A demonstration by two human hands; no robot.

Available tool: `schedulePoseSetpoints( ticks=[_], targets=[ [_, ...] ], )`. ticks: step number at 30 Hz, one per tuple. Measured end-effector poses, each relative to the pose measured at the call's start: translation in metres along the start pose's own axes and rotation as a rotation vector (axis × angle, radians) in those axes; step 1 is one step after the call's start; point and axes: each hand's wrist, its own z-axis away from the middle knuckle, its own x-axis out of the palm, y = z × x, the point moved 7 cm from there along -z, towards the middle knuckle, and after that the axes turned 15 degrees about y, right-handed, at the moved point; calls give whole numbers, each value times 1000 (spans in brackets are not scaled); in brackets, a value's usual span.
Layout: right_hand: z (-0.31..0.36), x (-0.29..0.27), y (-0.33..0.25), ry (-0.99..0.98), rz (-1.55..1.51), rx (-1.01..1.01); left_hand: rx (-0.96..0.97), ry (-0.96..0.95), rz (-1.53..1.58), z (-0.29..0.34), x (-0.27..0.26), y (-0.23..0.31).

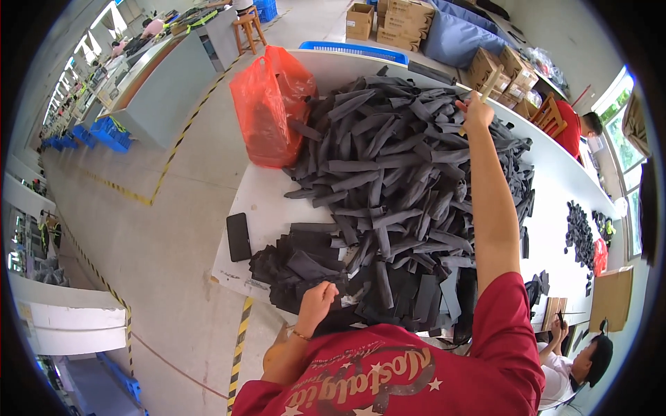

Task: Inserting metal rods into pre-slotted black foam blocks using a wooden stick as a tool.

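I am seeing a big pile of strips (409,173) showing dark grey to black, lying over a white table (555,173). A translucent orange-red bag (267,104) is glowing at the pile's far corner, and a black phone (238,236) is lying on the white top. My right hand (476,114) is lifting a pale tan stick (490,84); my left hand (319,299) is wearing a thin gold bracelet (300,335). My shirt (416,367) is showing red with a gold and white star print. The floor (159,229) is looking pale grey, crossed by yellow-and-black striped tape (239,347). Blue crates (111,133) are sitting by grey counters (163,87); brown boxes (406,17) are stacked beyond.
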Motion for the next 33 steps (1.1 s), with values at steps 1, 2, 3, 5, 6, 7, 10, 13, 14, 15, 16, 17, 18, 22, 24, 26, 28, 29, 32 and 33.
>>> schedulePoseSetpoints(
  ticks=[1,2,3,5,6,7,10,13,14,15,16,17,18,22,24,26,28,29,32,33],
  targets=[
    [6,-6,6,-55,34,-11,-42,-2,-35,4,-7,-10],
    [14,-17,11,-105,72,-23,-54,-5,-35,9,-10,-18],
    [25,-28,16,-162,-42,-44,32,15,-82,11,-12,-23],
    [55,-58,30,-193,-42,-43,104,30,-170,20,-13,-37],
    [71,-72,34,-228,-58,-47,100,-4,-189,23,-12,-46],
    [86,-86,39,-313,-78,-66,90,-41,-208,27,-9,-54],
    [155,-142,44,-519,36,-76,194,-20,-220,35,-10,-57],
    [213,-212,72,-660,341,-51,20,-78,-208,46,-8,-67],
    [223,-233,89,-693,457,-51,28,-78,-221,46,-3,-69],
    [232,-250,109,-737,509,-79,42,-75,-232,46,3,-69],
    [241,-269,126,-775,562,-112,37,-86,-235,48,11,-69],
    [251,-285,139,-804,614,-115,69,-86,-243,52,17,-66],
    [261,-298,150,-831,662,-119,106,-86,-252,55,24,-63],
    [288,-340,180,-876,631,-28,389,-25,-341,64,53,-39],
    [296,-348,179,-921,640,-48,450,50,-383,64,63,-40],
    [298,-352,178,-915,651,-46,459,25,-432,59,73,-46],
    [299,-357,178,-914,661,-43,464,4,-482,61,78,-52],
    [300,-359,179,-922,677,-58,476,-11,-495,60,79,-53],
    [298,-358,173,-996,766,-154,460,12,-465,54,63,-48],
    [298,-357,170,-1064,839,-234,428,50,-422,49,51,-41]
  ],
)
